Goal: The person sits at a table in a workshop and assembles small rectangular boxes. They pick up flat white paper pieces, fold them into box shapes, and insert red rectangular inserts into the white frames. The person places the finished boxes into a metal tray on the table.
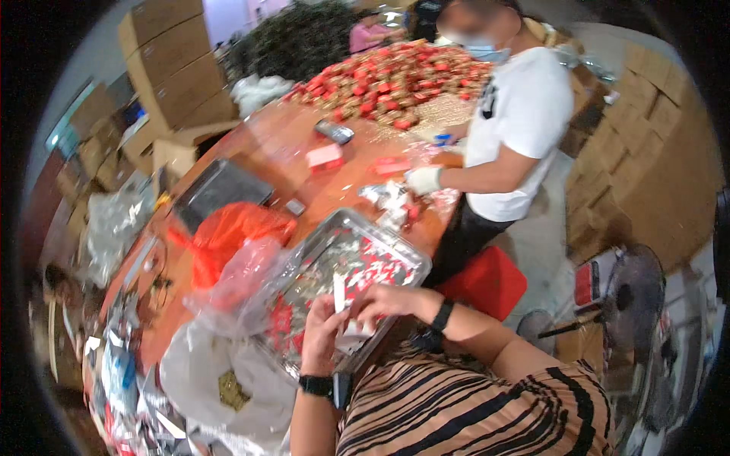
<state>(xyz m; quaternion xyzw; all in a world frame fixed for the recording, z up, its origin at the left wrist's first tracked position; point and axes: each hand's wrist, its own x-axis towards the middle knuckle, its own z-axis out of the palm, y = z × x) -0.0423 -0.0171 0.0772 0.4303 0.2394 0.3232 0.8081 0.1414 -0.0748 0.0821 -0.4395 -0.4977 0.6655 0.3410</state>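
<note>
My left hand (323,334) and my right hand (388,302) meet over the near corner of a shiny metal tray (407,254). Together they grip a small white packet (351,329), with a thin white strip (339,292) sticking up between the fingers. The tray holds a heap of small red and gold wrapped pieces (334,266). Both wrists wear dark bands. My striped sleeve fills the lower edge.
A co-worker in a white shirt (517,129) stands at the table's right side with a gloved hand (423,180) on small packets. A big pile of red boxes (395,76) covers the far end. An orange bag (228,232), clear bags, a black tray (220,190), cartons and a fan (631,292) surround the wooden table.
</note>
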